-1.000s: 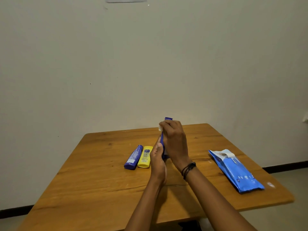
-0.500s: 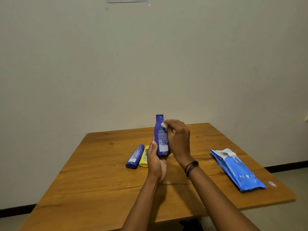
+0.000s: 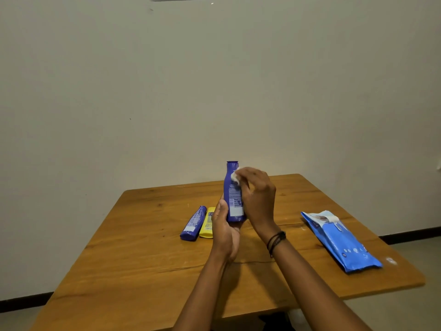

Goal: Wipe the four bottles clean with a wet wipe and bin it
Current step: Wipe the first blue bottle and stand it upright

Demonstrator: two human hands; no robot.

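Nearby, lying blue bottle (image 3: 193,223), yellow bottle (image 3: 206,223), wipes pack (image 3: 341,242)

1. The blue bottle (image 3: 232,194) got turned in the left hand (image 3: 224,232), so the label faces the camera now instead of the thin edge.
2. The right hand (image 3: 256,199) came off the top, so the cap (image 3: 232,163), well above the grip, is uncovered.
3. The wipe (image 3: 235,177) dropped from the cap to the neck, right side, above the grip.
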